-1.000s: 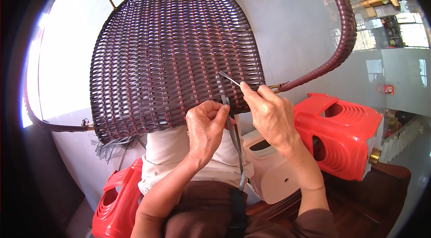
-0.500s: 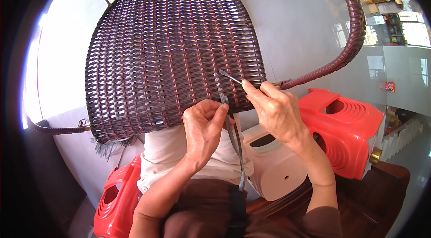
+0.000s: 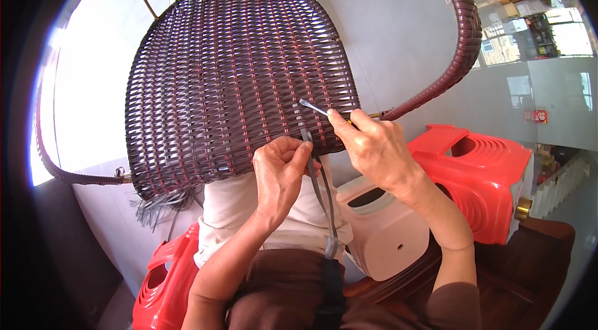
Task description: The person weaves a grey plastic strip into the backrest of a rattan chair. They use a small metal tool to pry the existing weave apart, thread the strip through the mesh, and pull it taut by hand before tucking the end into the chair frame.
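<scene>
A dark brown and red woven wicker chair panel lies in front of me, its near edge over my lap. My left hand pinches a flat grey weaving strip close to the panel's near right part. The strip's loose length hangs down over my lap. In my right hand is a flat-tipped screwdriver, its handle mostly hidden in the fingers. Its metal tip points left, over the weave just above the pinched strip; whether it touches the weave I cannot tell.
Wrapped curved arms extend from the panel, one at right, one at left. Red plastic stools stand at right and lower left, a whitish stool between. Loose strip ends hang beneath the panel's left corner.
The view has shifted slightly, so the panel sits a little lower. My right hand and the screwdriver have moved slightly left. The left hand keeps its pinch on the strip.
</scene>
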